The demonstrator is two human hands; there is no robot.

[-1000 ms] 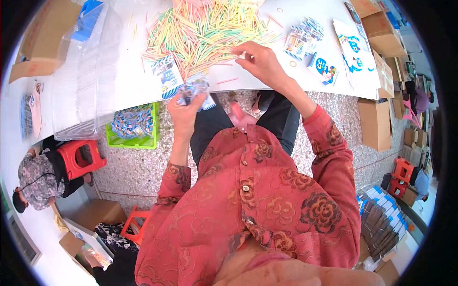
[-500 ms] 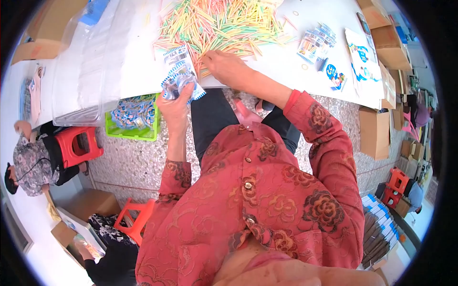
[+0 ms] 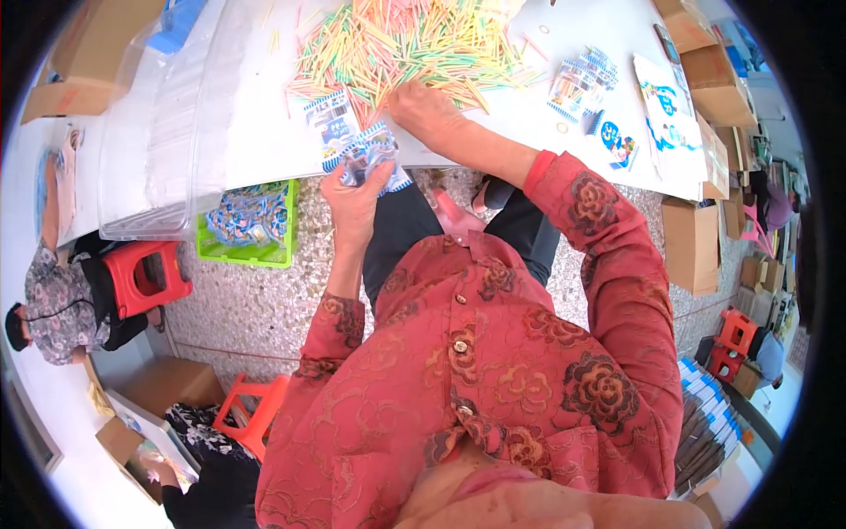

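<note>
Nearest, over the front edge of the surface (image 3: 256, 132), the left grip (image 3: 355, 201) is closed on a crumpled blue-and-white packet (image 3: 367, 153), held between thumb and fingers; how many layers it holds cannot be told. Over the last second the right grip (image 3: 426, 115) has come leftward along the sticks (image 3: 397, 48), and the held packet has shifted slightly toward it, so both hands now work close together, with packet and sticks within easy reach of each other. The right grip is at the sticks' front edge, fingers curled down; whether they pinch any cannot be told. The sticks lie right at its fingertips, touching or nearly so, and spread beyond in a broad pink, yellow and green heap. A flat packet (image 3: 331, 122) lies just past the held one, beside the heap's left front. Farther right are a single packet (image 3: 614, 141), a cluster of packets (image 3: 582, 81) and a white bag (image 3: 663, 116).
</note>
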